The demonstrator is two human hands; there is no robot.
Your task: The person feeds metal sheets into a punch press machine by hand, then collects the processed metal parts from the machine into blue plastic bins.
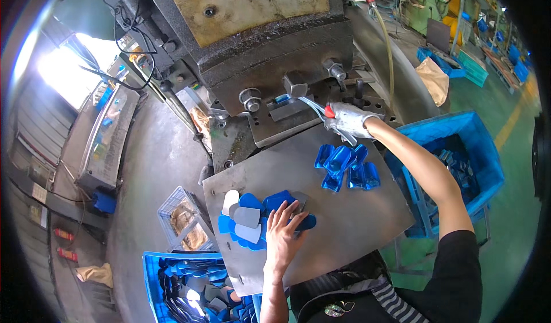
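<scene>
My right hand point(351, 122), in a pale glove, is closed around metal tongs point(315, 106) with a red part by the fingers. The tongs reach into the press tooling point(290, 107), where a small blue piece point(281, 99) shows; whether their tips grip it I cannot tell. My bare left hand point(282, 231) rests with fingers apart on a spread of flat, round-ended blue and grey metal blanks point(248, 217) on the steel table point(344, 231). Bent, shiny blue pieces point(340, 161) lie in a small heap below my right hand.
A heavy press point(275, 53) rises behind the table. At right stands a blue crate point(488, 173) of formed pieces; at lower left, another blue crate point(150, 277) of flat blanks. A pale blue basket point(172, 205) sits beyond the table's left edge. A hose point(390, 53) hangs at the right.
</scene>
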